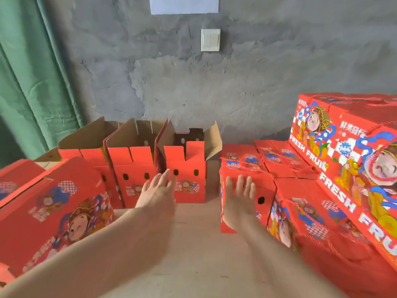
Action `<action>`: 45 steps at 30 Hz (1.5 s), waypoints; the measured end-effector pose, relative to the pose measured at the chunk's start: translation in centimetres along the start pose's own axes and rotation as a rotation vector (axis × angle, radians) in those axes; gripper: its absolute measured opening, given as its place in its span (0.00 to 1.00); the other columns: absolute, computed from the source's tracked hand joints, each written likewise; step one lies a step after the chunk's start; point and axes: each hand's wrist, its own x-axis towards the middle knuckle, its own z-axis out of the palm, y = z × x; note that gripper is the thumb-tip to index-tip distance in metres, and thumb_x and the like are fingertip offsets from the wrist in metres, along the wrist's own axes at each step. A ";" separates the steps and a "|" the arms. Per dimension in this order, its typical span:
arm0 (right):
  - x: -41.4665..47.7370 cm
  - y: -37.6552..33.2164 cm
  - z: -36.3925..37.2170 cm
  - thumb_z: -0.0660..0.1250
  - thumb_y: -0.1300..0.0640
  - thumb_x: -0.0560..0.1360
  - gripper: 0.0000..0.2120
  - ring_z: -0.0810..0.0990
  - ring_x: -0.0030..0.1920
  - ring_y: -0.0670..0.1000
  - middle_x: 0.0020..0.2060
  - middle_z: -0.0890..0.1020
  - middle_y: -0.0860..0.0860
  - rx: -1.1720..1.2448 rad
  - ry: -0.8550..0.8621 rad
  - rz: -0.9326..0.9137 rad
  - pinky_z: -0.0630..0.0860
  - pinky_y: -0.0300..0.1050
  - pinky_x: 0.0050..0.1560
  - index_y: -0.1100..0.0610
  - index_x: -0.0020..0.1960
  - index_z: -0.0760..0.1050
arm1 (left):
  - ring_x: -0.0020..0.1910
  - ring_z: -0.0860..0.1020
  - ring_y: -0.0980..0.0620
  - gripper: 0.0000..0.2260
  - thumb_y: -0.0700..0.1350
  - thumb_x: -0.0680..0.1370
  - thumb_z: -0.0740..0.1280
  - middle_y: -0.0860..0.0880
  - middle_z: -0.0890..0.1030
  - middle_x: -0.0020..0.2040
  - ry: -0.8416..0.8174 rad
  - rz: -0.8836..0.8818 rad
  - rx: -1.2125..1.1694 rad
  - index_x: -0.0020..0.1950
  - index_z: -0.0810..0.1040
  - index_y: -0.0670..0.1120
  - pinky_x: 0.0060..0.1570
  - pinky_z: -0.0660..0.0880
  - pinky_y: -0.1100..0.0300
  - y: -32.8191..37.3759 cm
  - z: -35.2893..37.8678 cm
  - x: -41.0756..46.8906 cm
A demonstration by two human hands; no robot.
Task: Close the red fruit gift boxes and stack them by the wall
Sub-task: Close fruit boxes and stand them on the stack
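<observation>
Both hands held out, fingers straight, nothing gripped; left hand point(158, 191) just before open box point(187, 155) standing by wall point(193, 93); right hand point(238, 196) at closed box point(264, 186), contact unclear; reach step judged; flaps to be folded next.

Two arms of the person are in view, and both are bare along all the length that shows. The left forearm point(86, 254) is long and slim and becomes narrower toward the wrist. The right forearm point(277, 263) has the same slim form. The left hand point(158, 191) is slender, with thin, long fingers point(162, 179). The right hand point(238, 196) looks alike, also with narrow fingers and a small wrist. Both hands are a little blurred, so the nails and other fine details of the surface cannot be told
</observation>
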 end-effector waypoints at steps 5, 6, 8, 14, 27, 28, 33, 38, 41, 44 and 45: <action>3.4 -7.0 2.1 0.58 0.65 0.74 0.26 0.58 0.74 0.58 0.73 0.57 0.55 0.328 0.025 -0.273 0.61 0.50 0.70 0.63 0.71 0.59 | 0.75 0.55 0.45 0.27 0.44 0.79 0.59 0.47 0.55 0.77 0.028 -0.046 0.113 0.76 0.55 0.48 0.71 0.56 0.47 -3.8 0.1 4.1; 4.2 -7.7 3.0 0.58 0.65 0.75 0.24 0.58 0.74 0.57 0.75 0.55 0.53 0.369 -0.066 -0.263 0.63 0.50 0.69 0.63 0.70 0.61 | 0.72 0.60 0.45 0.24 0.45 0.78 0.60 0.46 0.62 0.73 0.005 -0.071 0.126 0.74 0.60 0.47 0.68 0.60 0.47 -4.6 0.2 4.8; 6.2 -8.2 4.5 0.57 0.66 0.75 0.26 0.54 0.75 0.58 0.77 0.47 0.52 0.436 -0.182 -0.213 0.61 0.52 0.71 0.59 0.72 0.60 | 0.68 0.65 0.44 0.20 0.45 0.78 0.60 0.46 0.67 0.68 -0.068 -0.130 0.157 0.70 0.65 0.47 0.64 0.65 0.47 -6.2 1.0 6.0; 9.3 -8.0 7.2 0.64 0.61 0.72 0.28 0.66 0.68 0.61 0.76 0.42 0.49 0.489 -0.218 -0.214 0.70 0.51 0.61 0.41 0.68 0.64 | 0.72 0.57 0.42 0.28 0.47 0.78 0.62 0.46 0.55 0.75 -0.049 -0.321 -0.065 0.75 0.55 0.44 0.66 0.62 0.45 -9.9 6.4 8.3; 10.4 -8.3 6.8 0.64 0.59 0.70 0.22 0.75 0.59 0.60 0.75 0.48 0.52 0.342 -0.278 -0.217 0.66 0.46 0.46 0.53 0.63 0.65 | 0.46 0.74 0.48 0.24 0.40 0.69 0.73 0.44 0.71 0.52 0.562 -0.754 -1.054 0.56 0.61 0.45 0.40 0.74 0.59 -11.8 9.7 11.5; 10.4 -8.3 6.3 0.64 0.58 0.71 0.20 0.75 0.59 0.59 0.75 0.51 0.52 0.355 -0.281 -0.219 0.66 0.46 0.46 0.54 0.61 0.65 | 0.40 0.74 0.52 0.24 0.40 0.70 0.73 0.43 0.70 0.53 0.542 -0.740 -1.042 0.55 0.61 0.45 0.33 0.73 0.64 -11.8 9.5 11.3; 7.9 -8.3 5.3 0.65 0.57 0.73 0.14 0.76 0.53 0.59 0.58 0.65 0.51 0.427 -0.262 -0.273 0.66 0.47 0.44 0.57 0.56 0.65 | 0.46 0.75 0.45 0.24 0.37 0.70 0.71 0.46 0.71 0.49 0.470 -0.654 -1.015 0.55 0.58 0.46 0.43 0.71 0.56 -9.9 10.7 8.4; 2.3 -6.8 4.2 0.62 0.60 0.74 0.10 0.75 0.51 0.60 0.52 0.64 0.49 0.473 -0.265 -0.313 0.63 0.47 0.42 0.54 0.49 0.60 | 0.48 0.70 0.46 0.22 0.39 0.71 0.71 0.48 0.67 0.48 0.520 -0.705 -0.926 0.55 0.59 0.44 0.47 0.63 0.57 -6.6 10.6 2.4; -1.6 -5.7 3.0 0.60 0.62 0.74 0.09 0.73 0.49 0.57 0.49 0.62 0.47 0.488 -0.317 -0.310 0.62 0.46 0.42 0.53 0.48 0.60 | 0.50 0.70 0.44 0.21 0.39 0.72 0.69 0.46 0.65 0.51 0.473 -0.738 -0.911 0.58 0.61 0.41 0.51 0.66 0.55 -4.7 9.5 -1.9; -6.0 -4.6 1.1 0.60 0.62 0.73 0.09 0.74 0.54 0.56 0.50 0.66 0.48 0.522 -0.388 -0.267 0.66 0.46 0.45 0.52 0.48 0.62 | 0.55 0.71 0.39 0.19 0.36 0.72 0.67 0.44 0.65 0.52 0.440 -0.789 -0.925 0.58 0.62 0.38 0.55 0.67 0.51 -2.2 8.0 -6.8; -7.5 -4.2 0.4 0.59 0.62 0.72 0.09 0.74 0.55 0.56 0.52 0.68 0.50 0.523 -0.405 -0.251 0.68 0.47 0.48 0.52 0.48 0.63 | 0.56 0.71 0.38 0.19 0.36 0.72 0.67 0.42 0.66 0.53 0.425 -0.797 -0.936 0.58 0.62 0.38 0.56 0.67 0.50 -1.3 7.5 -8.6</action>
